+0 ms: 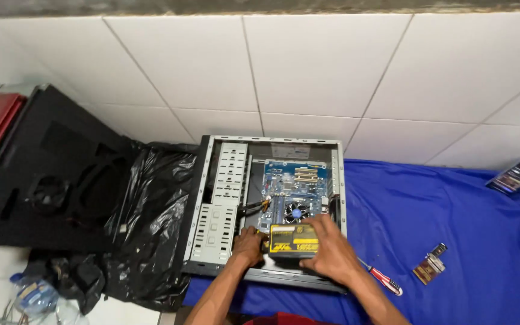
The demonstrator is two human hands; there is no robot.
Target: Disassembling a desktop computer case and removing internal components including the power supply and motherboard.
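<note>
Both hands, left hand (249,245) and right hand (331,253), grasp the power supply (294,239), lodged in the open computer case (212,204) near the blue cloth's (452,229) front edge; screwdriver (380,278) lies unused, fastening apparently remaining.

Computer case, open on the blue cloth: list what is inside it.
Inside the computer case: a blue motherboard with a round cooler fan, and a black-and-yellow power supply gripped by left hand and right hand. Whatever lies beneath it is covered.

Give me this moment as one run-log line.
left hand: on power supply left end | right hand: on its right side | site: open computer case on blue cloth | nearby: screwdriver
</note>
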